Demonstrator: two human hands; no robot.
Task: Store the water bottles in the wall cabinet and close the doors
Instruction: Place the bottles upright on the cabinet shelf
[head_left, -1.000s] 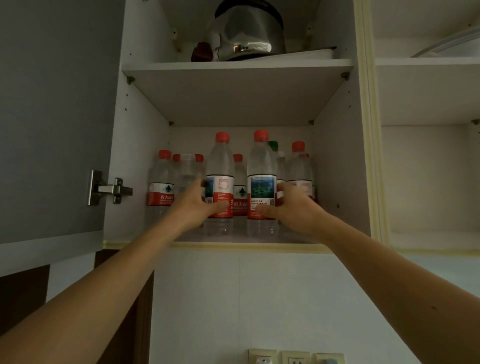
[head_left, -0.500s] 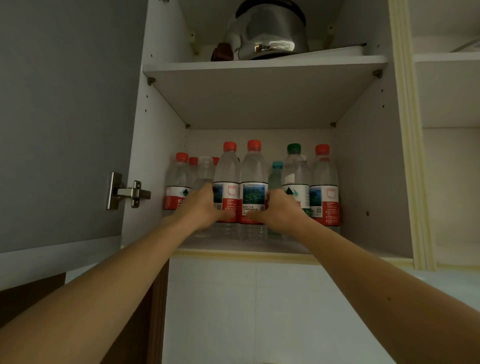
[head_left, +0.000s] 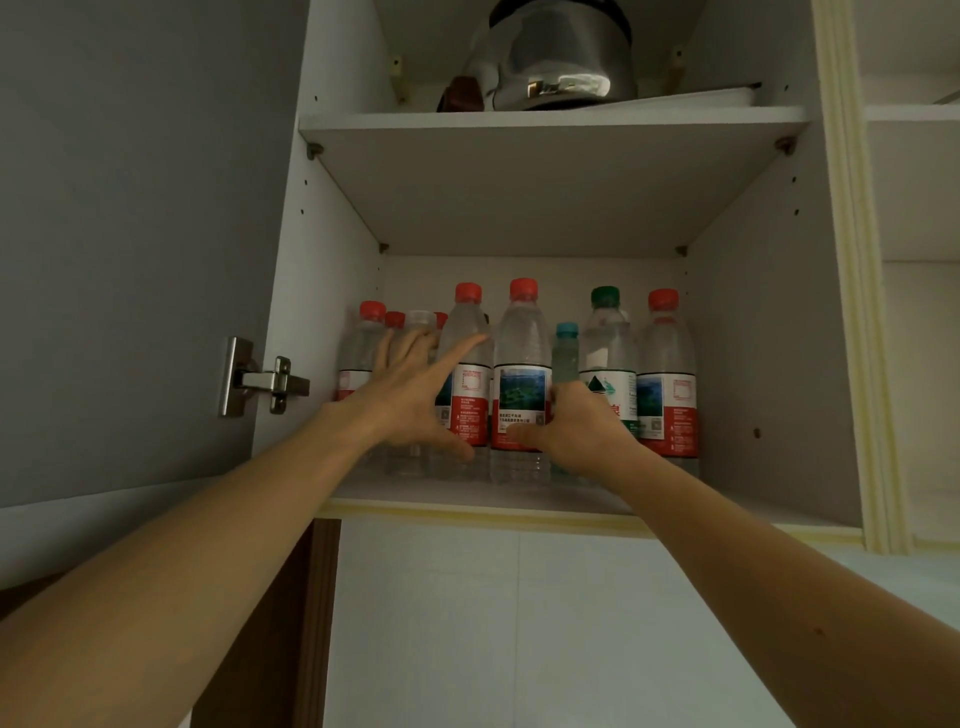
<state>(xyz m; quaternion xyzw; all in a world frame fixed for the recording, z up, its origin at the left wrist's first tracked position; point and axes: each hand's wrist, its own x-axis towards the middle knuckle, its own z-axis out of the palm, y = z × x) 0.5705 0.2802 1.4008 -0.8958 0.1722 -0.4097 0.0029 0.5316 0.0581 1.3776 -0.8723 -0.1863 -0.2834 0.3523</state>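
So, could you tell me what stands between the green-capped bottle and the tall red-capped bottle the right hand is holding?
In the head view, a small teal-capped bottle stands between the green-capped bottle and the tall red-capped bottle gripped by the right hand.

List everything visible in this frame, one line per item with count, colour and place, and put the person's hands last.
red-capped water bottles: at least six, clear with red-and-white labels, upright on the lower cabinet shelf; more may be hidden behind
green-capped bottle: one, clear with a green-and-white label, lower shelf, right of centre
teal-capped bottle: one, smaller, between the front centre bottle and the green-capped one
white-capped bottle: one, clear, back left, partly hidden
kettle: one, shiny metal, upper shelf
cabinet door: one, grey, open at the left
hinge: one, metal, on the door's inner edge
left hand: fingers spread, in front of the left bottles
right hand: gripping the front centre bottle at its label
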